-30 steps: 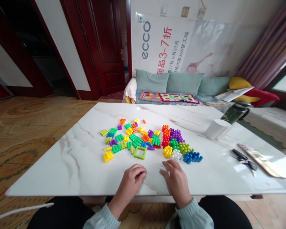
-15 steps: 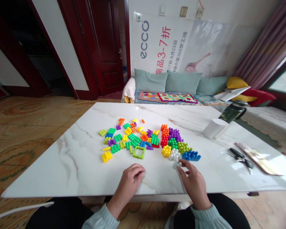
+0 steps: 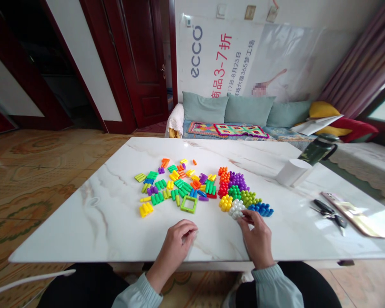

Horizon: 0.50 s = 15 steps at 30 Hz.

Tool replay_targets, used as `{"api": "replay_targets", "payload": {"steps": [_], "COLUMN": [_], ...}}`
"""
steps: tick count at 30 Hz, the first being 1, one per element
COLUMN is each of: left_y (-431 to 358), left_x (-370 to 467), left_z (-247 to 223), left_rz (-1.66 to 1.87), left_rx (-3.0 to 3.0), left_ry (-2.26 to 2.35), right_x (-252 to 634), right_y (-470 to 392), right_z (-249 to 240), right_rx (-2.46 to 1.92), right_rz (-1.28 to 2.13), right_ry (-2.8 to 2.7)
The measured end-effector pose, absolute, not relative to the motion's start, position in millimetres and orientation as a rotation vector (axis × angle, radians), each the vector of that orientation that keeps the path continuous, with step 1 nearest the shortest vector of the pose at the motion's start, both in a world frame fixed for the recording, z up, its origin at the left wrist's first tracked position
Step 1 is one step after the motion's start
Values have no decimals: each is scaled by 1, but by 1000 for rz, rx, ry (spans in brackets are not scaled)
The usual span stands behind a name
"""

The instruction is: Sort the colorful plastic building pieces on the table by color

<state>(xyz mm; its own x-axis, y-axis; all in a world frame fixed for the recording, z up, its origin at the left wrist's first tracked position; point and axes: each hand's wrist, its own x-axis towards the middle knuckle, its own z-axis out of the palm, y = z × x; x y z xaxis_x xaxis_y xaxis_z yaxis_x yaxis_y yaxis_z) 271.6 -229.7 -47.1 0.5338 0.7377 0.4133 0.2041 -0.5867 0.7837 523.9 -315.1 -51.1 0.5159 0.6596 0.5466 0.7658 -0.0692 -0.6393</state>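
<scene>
My right hand (image 3: 257, 238) is at the near edge of a cluster of white knobbed plastic blocks (image 3: 236, 208), thumb and forefinger pinched on a white piece there, partly hidden by the fingers. Beside that cluster stand yellow blocks (image 3: 225, 202) on the left and blue ones (image 3: 261, 208) on the right. Resting on the table, my left hand (image 3: 177, 242) is curled with its fingers together, and nothing shows in it. Ahead of it lie a lime green square frame (image 3: 188, 209) and a scatter of coloured connector blocks (image 3: 158, 198).
Orange, red, purple (image 3: 238, 181) and green groups stand behind the white one on the marble-patterned table (image 3: 122, 239). Further right are a white cylinder (image 3: 290, 172), a camouflage-patterned flask (image 3: 317, 149), keys (image 3: 335, 219) and a phone (image 3: 332, 201).
My right hand has moved slightly away from me and left, bringing the white piece up against the white cluster. The left hand stays in place. The view has shifted slightly.
</scene>
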Motion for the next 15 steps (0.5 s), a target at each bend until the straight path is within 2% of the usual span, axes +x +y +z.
{"api": "replay_targets", "payload": {"steps": [9,15], "left_y": [-232,-233], "left_x": [272,273], "left_z": [-41,-37], "left_rz": [979,952], "left_rx": [2036,1988], "left_ry": [767,773], "right_x": [526,503], "right_y": [-309,-316], "right_z": [-50,-38], "right_rx": [-1822,-1777], "right_rz": [-184,-350], "right_ry": [-1175,-1117]}}
